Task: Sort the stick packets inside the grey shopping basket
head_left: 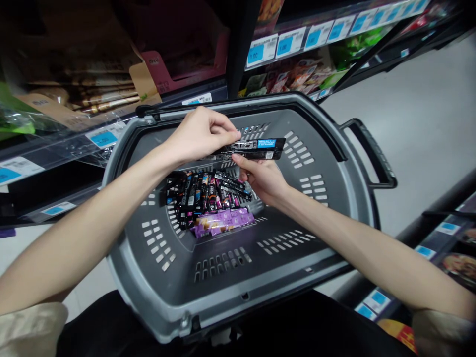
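Two black packets [256,145] are held above the basket [267,282], nearer its far edge; the left hand [203,131] pinches them from above, the right hand [266,178] grips them from below. Loose black packets [203,191] lie in the basket's left half, purple packets [223,221] along their near side. Price labels [292,42] line shelves beyond the far edge.

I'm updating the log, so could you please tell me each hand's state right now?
Left hand: closed, pinching the black packaging between thumb and fingers.
Right hand: closed, holding the same packaging over the gray basket.
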The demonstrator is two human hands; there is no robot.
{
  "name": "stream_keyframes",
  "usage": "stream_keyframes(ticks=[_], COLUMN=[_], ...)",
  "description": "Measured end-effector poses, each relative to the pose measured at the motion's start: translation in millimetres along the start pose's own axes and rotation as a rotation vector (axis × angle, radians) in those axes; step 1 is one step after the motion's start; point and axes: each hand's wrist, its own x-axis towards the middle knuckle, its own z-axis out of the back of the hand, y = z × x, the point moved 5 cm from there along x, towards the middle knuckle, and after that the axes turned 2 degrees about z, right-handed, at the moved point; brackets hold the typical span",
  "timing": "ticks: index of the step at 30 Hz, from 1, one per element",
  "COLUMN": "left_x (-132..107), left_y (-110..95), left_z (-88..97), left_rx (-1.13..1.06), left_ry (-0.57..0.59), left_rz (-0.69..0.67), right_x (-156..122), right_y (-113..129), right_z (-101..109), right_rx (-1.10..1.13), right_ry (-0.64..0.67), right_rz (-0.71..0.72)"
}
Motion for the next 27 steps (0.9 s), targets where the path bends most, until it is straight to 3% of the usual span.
stream_keyframes(ticks=[6, 19, 24, 27], left_x=[-2, -2, -6, -9], left_y=[-6, -2, -10, -11], left_z=[-3.2, -4.7, -1.4, -5.5], left_rx=[0.029, 0.097, 0.293, 0.422], left_ry=[0.006, -0.044, -0.165, -0.133], left_rz=[-0.044, -0.052, -0.225, -0.375], right_x=[0, -1, 8, 16], right_y=[-1, -3, 6, 9], right_z=[-1, -4, 4, 14], right_rx=[-0.04, 0.117, 0.133, 0.125], right_ry=[-0.001, 0.045, 0.044, 0.012], right_rz=[-0.015, -0.104, -0.108, -0.097])
